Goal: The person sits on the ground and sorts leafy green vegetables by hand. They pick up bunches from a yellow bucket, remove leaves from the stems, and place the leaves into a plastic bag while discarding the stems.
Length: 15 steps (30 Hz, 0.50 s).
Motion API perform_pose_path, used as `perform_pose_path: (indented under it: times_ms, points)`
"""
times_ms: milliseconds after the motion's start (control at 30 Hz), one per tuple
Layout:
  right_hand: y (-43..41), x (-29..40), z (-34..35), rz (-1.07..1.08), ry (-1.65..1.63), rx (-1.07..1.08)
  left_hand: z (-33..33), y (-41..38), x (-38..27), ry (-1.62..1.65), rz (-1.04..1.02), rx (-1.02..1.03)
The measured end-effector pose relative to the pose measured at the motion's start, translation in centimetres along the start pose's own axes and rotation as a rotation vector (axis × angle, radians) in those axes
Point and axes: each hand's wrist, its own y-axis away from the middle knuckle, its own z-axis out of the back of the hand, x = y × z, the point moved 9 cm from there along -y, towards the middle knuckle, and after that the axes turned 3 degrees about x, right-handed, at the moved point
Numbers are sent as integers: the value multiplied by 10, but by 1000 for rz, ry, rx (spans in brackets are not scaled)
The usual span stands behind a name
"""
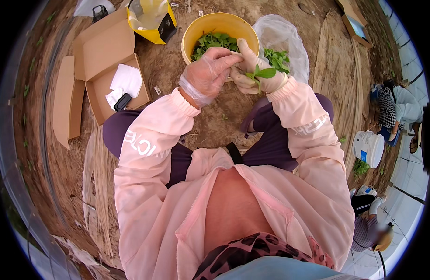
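Observation:
My right hand (260,71), in a whitish glove, has its fingers curled round a small green seedling (262,74) whose leaves stick out below the palm. Against its fingertips, my left hand (209,75) in a thin clear plastic glove pinches with thumb and forefinger; what lies between them is too small to tell. Both hands are over the near rim of a yellow bucket (187,42), which holds many green leafy seedlings (215,41). Right of the bucket, more seedlings (278,59) lie in a clear plastic bag (288,33), partly behind my right hand.
An open cardboard box (106,38) with white paper stands at left, beside a yellow bag (153,21). A small open box (356,26) lies at the upper right. A white bucket (368,148) stands at right, near two other people (404,105) working.

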Motion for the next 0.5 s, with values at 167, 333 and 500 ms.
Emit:
perform_pose_path:
  times_ms: [167, 333, 500]
  points:
    - [0, 5, -11, 14, 80, -24, -1, 3, -3, 127, -112, 65]
    - [-5, 9, -10, 79, 354, -53, 2, 9, 6, 173, -20, 118]
    - [-14, 13, -7, 231, 442, 18, 5, 15, 25, 98, 157, 87]
